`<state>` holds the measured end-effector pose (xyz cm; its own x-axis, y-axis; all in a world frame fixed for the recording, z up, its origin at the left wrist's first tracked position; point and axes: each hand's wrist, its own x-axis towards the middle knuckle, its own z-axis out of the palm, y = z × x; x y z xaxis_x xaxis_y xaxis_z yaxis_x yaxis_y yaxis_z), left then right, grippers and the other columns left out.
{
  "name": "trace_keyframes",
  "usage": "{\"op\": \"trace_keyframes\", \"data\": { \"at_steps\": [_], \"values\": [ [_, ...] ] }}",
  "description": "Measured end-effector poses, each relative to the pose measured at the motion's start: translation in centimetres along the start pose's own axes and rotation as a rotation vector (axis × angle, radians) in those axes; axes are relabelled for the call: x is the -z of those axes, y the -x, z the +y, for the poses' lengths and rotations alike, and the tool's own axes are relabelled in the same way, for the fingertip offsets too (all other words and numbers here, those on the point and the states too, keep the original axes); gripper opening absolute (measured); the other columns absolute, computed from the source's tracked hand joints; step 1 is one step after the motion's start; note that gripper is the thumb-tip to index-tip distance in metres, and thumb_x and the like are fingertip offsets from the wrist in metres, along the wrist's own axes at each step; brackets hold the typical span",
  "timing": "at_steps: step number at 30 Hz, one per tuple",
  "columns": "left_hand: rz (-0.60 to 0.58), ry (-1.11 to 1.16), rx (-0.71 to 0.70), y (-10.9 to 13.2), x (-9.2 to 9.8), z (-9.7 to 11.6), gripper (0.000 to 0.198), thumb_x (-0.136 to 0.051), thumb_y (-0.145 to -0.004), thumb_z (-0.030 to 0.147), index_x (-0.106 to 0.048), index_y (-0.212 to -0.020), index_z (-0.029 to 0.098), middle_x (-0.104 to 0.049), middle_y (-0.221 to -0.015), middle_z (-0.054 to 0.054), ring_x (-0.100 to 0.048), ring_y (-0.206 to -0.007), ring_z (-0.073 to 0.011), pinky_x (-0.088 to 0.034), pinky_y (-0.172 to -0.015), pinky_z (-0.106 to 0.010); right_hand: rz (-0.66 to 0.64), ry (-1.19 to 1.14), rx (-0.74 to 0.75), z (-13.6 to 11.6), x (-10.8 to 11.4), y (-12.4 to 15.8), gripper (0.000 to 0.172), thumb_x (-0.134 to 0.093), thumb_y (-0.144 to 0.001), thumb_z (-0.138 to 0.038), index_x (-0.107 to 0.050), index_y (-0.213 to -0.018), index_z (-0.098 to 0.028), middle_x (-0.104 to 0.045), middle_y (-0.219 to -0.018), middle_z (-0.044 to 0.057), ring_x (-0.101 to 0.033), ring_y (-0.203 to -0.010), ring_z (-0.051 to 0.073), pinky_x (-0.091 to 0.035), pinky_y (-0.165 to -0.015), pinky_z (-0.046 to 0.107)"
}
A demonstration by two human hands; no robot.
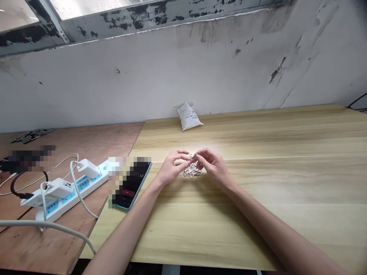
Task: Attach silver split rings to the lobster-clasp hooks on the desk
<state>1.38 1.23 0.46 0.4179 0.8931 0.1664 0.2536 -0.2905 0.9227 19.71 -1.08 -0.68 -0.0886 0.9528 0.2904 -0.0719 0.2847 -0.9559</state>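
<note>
Above the table, my right hand (212,165) pinches a small silvery metal clasp with a ring (192,156) between thumb and fingertips. From the other side, the thumb and forefinger of my left hand (172,167) close on the ring end of the same piece. Fingertips cover part of it, so its exact shape is hard to make out. Right below both hands lies a small pile of silvery metal clasps with rings (191,171) on the light wooden table (258,214).
A white printed packet (189,117) stands at the back by the wall. A phone (132,185) lies left of my left forearm. Farther left, a white power strip (76,196) with plugged-in chargers and loose cables (57,227) rests on a reddish-brown board (25,252).
</note>
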Motion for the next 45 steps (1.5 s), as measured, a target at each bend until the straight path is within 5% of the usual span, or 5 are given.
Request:
{"op": "trace_keyframes", "data": {
  "at_steps": [6, 15, 24, 32, 45],
  "values": [
    [0.098, -0.065, -0.001, -0.3, 0.6, 0.1, 0.017, -0.066, -0.084, 0.036, -0.073, -0.083, 0.02, -0.059, -0.121, -0.01, -0.053, -0.12, -0.0265, -0.041, -0.104, -0.048, -0.014, 0.045, -0.025, 0.4, 0.1, -0.1, 0.025, -0.061, -0.086, -0.042, -0.06, -0.088, -0.017, -0.069, -0.08, 0.005, -0.059, -0.061, 0.012, -0.051, -0.057, 0.027],
    [-0.053, -0.538, -0.308, 0.1, -0.4, -0.7, 0.01, -0.062, -0.086, 0.02, -0.069, -0.079, 0.023, -0.059, -0.123, -0.005, -0.045, -0.123, -0.0251, -0.039, -0.104, -0.045, -0.112, 0.413, 0.227, 0.7, 0.1, 0.2, 0.016, -0.054, -0.091, -0.031, -0.065, -0.088, -0.021, -0.069, -0.082, 0.004, -0.061, -0.069, 0.015, -0.05, -0.06, 0.027],
    [0.067, -0.13, -0.016, -0.1, 0.2, 0.0, 0.015, -0.067, -0.082, 0.036, -0.07, -0.083, 0.022, -0.057, -0.126, -0.009, -0.047, -0.126, -0.0272, -0.049, -0.094, -0.044, -0.022, 0.215, 0.027, 0.6, 0.4, -0.1, 0.024, -0.06, -0.086, -0.041, -0.064, -0.086, -0.018, -0.067, -0.077, 0.004, -0.06, -0.06, 0.014, -0.051, -0.054, 0.027],
    [0.1, -0.085, -0.038, -0.5, 1.0, -0.1, 0.018, -0.067, -0.082, 0.039, -0.073, -0.082, 0.021, -0.062, -0.124, -0.009, -0.052, -0.123, -0.0275, -0.034, -0.109, -0.051, -0.025, 0.124, -0.028, 0.2, 0.5, -0.2, 0.026, -0.063, -0.084, -0.043, -0.064, -0.085, -0.018, -0.07, -0.081, 0.006, -0.061, -0.06, 0.013, -0.053, -0.055, 0.028],
    [-0.063, -0.347, -0.125, 0.1, 0.1, -0.8, 0.013, -0.07, -0.081, 0.029, -0.068, -0.07, 0.022, -0.059, -0.124, -0.006, -0.039, -0.132, -0.0276, -0.032, -0.111, -0.051, -0.178, 0.581, 0.323, 0.8, 0.2, 0.5, 0.015, -0.052, -0.094, -0.028, -0.064, -0.088, -0.022, -0.066, -0.08, 0.003, -0.058, -0.064, 0.013, -0.047, -0.059, 0.027]
  ]
}}
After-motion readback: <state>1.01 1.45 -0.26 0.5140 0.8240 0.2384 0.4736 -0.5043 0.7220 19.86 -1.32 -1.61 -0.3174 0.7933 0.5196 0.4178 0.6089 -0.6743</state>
